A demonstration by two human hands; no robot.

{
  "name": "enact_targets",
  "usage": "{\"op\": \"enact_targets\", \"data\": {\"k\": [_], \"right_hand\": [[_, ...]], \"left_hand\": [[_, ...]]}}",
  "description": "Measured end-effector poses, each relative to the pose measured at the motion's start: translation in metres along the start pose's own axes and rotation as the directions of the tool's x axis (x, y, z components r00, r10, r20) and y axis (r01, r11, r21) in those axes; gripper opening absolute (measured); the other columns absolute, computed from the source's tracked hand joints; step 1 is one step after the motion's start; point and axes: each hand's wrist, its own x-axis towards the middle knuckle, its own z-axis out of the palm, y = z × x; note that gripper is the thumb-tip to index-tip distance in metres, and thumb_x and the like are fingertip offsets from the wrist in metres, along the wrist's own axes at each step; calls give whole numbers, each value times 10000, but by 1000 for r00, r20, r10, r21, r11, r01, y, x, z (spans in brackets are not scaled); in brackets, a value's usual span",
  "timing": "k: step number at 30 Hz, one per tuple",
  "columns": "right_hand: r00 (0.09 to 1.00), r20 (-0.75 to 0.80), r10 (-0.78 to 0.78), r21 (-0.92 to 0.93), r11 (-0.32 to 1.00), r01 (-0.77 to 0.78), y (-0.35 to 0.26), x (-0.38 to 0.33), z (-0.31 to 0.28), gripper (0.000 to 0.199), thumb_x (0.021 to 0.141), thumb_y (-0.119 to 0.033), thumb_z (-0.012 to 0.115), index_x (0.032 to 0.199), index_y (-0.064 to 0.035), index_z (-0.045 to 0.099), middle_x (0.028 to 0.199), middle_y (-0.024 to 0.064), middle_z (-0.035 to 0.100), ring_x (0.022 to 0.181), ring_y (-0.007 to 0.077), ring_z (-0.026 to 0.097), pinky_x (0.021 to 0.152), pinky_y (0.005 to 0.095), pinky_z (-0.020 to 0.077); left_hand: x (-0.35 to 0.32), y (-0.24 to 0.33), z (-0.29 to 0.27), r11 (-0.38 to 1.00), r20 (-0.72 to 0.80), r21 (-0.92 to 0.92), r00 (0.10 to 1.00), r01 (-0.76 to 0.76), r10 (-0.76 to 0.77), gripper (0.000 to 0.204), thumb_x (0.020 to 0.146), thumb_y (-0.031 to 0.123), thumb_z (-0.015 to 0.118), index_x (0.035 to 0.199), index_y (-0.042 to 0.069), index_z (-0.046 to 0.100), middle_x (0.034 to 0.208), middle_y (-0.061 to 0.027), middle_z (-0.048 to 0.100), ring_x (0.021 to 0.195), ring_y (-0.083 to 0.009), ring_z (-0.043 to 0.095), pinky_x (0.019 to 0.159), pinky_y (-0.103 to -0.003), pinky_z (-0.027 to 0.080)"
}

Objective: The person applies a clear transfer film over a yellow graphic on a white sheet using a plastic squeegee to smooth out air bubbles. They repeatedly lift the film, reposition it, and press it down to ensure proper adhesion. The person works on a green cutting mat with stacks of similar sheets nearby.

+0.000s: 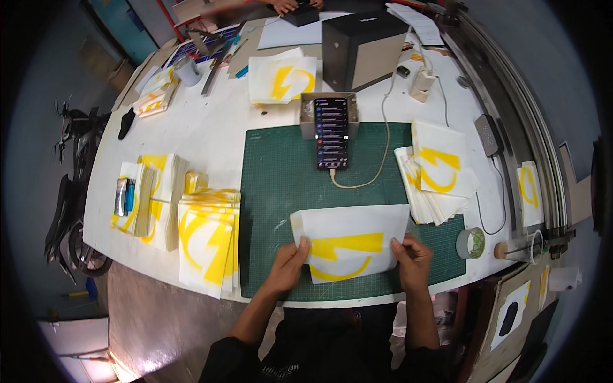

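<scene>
On the near edge of the green cutting mat, a white sheet with a yellow bolt-and-arc sticker lies flat, both hands on it. Left hand pinches the sheet's left edge, fingers closed on the paper. Right hand grips the right edge, fingers curled down on it. Mat sits on a white tabletop. Phone lies at the mat's far edge, screen lit, propped against a metal box, cable looping off to the right. Stack of matching sheets just right of the held sheet, overlapping the mat's right edge. More stacks left of the mat, near the tabletop's front. Tape roll right of the right hand, off the mat. Another person's hands show at the far end.
</scene>
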Motion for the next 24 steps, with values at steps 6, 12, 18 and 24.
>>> {"op": "enact_targets", "data": {"k": [6, 12, 18, 24], "right_hand": [[996, 84, 29, 115, 993, -39, -2, -10, -48, 104, 974, -27, 757, 1057, 32, 735, 1047, 73, 746, 949, 115, 680, 866, 280, 517], [839, 507, 199, 135, 943, -306, -7, -23, -51, 582, 913, -172, 815, 1385, 97, 605, 1323, 159, 697, 1225, 263, 656, 1096, 435, 467], [798, 602, -24, 341, 911, -230, 28, -43, -72, 758, 924, -189, 803, 1544, 48, 437, 1508, 208, 565, 1376, 371, 572, 1157, 539, 444], [757, 546, 359, 265, 783, -562, 17, -11, -25, 606, 1074, -248, 623, 1560, 45, 411, 1496, 196, 578, 1374, 337, 582, 1163, 508, 450]], "left_hand": [[8, 1, 6, 970, 27, -57, 971, -237, 238, 361, 1108, 256, 572, 1035, -68, 714, 772, -83, 699, 762, -92, 612, 680, -338, 484], [9, 6, -11, 966, 429, 206, 902, -159, 57, 281, 1075, 185, 626, 1039, -75, 728, 836, -88, 750, 766, -94, 629, 713, -327, 525], [11, -20, -9, 937, 315, -91, 883, -337, 348, 226, 1030, 172, 683, 983, -46, 721, 854, -79, 735, 737, -119, 638, 688, -325, 534], [-6, -13, -8, 994, -258, 2, 960, -114, 110, 433, 1039, 181, 712, 1396, -31, 589, 1139, -123, 757, 983, -149, 703, 874, -319, 570]]}}
